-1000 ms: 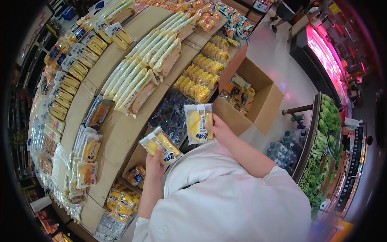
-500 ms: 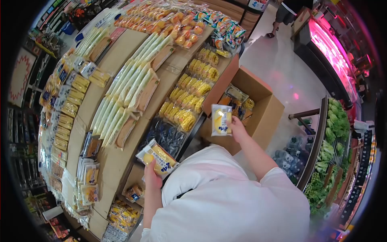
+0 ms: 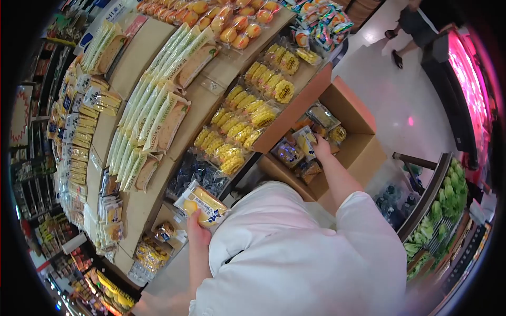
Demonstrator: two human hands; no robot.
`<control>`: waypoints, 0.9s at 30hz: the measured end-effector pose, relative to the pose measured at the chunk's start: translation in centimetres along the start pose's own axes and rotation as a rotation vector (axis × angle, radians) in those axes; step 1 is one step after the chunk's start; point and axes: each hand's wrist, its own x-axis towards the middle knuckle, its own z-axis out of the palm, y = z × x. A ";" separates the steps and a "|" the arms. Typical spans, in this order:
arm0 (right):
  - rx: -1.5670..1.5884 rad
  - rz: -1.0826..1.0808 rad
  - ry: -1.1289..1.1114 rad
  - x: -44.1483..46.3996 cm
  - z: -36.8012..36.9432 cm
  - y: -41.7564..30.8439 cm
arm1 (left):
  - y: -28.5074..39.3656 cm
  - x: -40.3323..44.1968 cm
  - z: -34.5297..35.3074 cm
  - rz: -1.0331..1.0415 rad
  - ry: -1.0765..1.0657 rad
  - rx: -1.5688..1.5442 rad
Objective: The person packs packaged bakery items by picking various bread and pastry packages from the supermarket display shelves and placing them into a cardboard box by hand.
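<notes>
Judging by the pose, the step in hand is laying 1 wrapped pack into the open carton point(image 3: 350, 108) near 3 o'clock from the middle of the view. There the right hand point(image 3: 323, 148) has its fingers closed on an edge of the right-hand pack point(image 3: 304, 140), which is inside the carton's mouth among other packs point(image 3: 287, 152); whether it rests on them I cannot tell. At 7 o'clock the left hand point(image 3: 198, 230) grips the left-hand pack point(image 3: 202, 205), thumb across its face, the other fingers mostly hidden, beside the display table point(image 3: 138, 203). The next move seems to call for seating the right-hand pack flat, then loosening those fingers without dragging it, while the left grip stays firm.
</notes>
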 end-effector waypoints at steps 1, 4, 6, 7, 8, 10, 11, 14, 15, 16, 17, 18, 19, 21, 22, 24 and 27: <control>-0.019 -0.016 -0.027 1.0 0.6 0.2 | -0.3 -0.3 0.0 -0.003 0.029 -0.009; -0.058 -0.072 -0.119 3.8 2.8 1.4 | -0.9 -1.3 0.0 0.019 0.049 0.014; -0.121 -0.108 -0.215 5.0 3.9 1.4 | -0.7 -2.4 0.8 0.012 0.066 0.013; -0.166 -0.083 -0.245 5.2 4.5 1.2 | -0.7 -2.8 1.2 0.006 0.070 0.014; -0.212 -0.057 -0.270 5.4 5.0 1.0 | -0.8 -3.1 1.2 0.010 0.077 0.017; -0.303 -0.004 -0.307 5.7 5.5 0.5 | -1.0 -3.4 1.3 0.019 0.078 0.024; -0.254 0.034 -0.284 5.6 5.7 0.2 | -1.1 -3.4 1.3 0.021 0.079 0.025; -0.096 0.100 -0.168 4.5 6.3 -0.9 | -1.1 -3.6 1.0 0.016 0.060 0.045; -0.040 0.084 -0.100 3.7 6.6 -1.3 | -1.0 -3.7 0.9 0.010 0.044 0.058; 0.016 0.067 -0.030 2.8 6.8 -1.8 | -0.9 -3.7 0.7 0.003 0.026 0.071; 0.034 -0.036 0.022 1.6 7.1 -2.2 | -0.8 -3.9 0.5 0.015 0.026 0.067; 0.051 -0.141 0.077 0.1 7.3 -2.6 | -0.7 -4.0 0.4 0.028 0.024 0.062; 0.067 -0.247 0.134 -1.3 7.5 -3.5 | -0.6 -4.0 0.2 0.042 0.020 0.057; 0.199 -0.188 0.029 -4.3 7.1 -6.4 | -0.3 -3.9 -0.7 0.051 -0.014 0.051; 0.263 -0.158 -0.023 -6.0 6.8 -8.1 | -0.2 -3.9 -1.3 0.053 -0.032 0.047; 0.380 -0.262 -0.007 -9.0 6.9 -10.6 | 0.1 -3.6 -2.6 0.052 -0.052 0.031; 0.549 -0.381 -0.075 -13.5 6.0 -15.4 | 0.4 -2.5 -5.4 0.028 -0.137 0.013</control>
